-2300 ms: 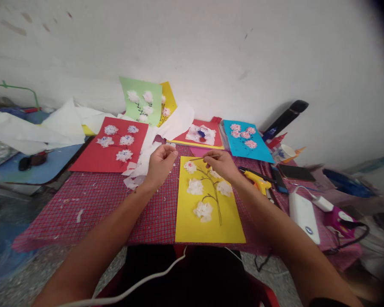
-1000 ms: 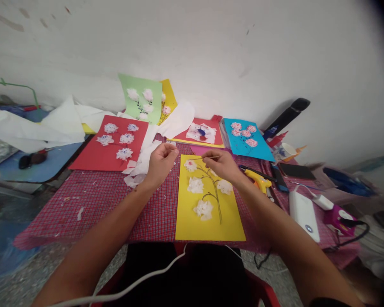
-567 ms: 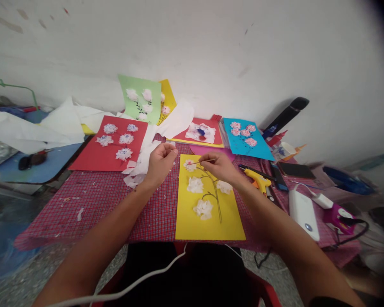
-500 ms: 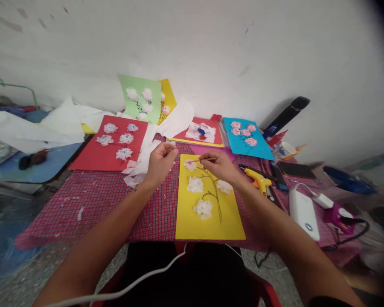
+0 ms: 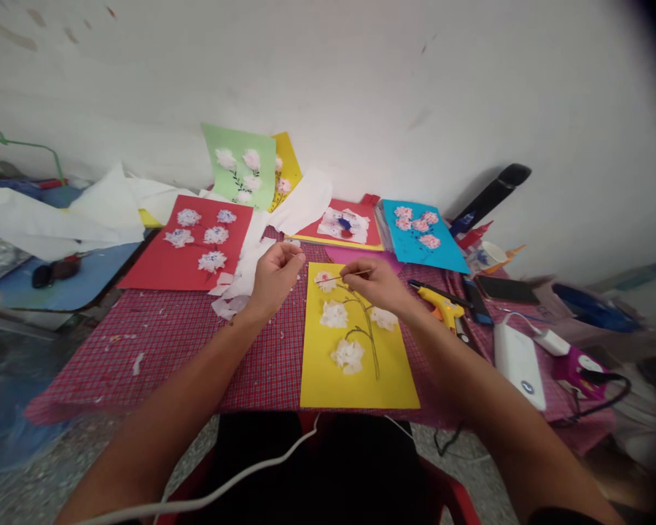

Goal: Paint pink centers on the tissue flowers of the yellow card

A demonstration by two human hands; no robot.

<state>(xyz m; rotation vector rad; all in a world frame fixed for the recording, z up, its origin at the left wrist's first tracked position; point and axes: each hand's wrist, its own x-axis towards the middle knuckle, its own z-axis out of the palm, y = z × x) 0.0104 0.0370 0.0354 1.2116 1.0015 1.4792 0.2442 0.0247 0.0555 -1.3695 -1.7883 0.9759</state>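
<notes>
A thin stick (image 5: pixel 343 278) is pinched in the right hand (image 5: pixel 372 285) above the yellow paper (image 5: pixel 355 364); whether the curled left hand (image 5: pixel 276 281) holds anything is unclear.

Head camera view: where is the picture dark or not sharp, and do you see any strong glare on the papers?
In the head view, the top right corner falls dark, the blue object at the right edge and the blue plastic at lower left look smeared, and the yellow card stays fairly sharp, without strong glare.
</notes>
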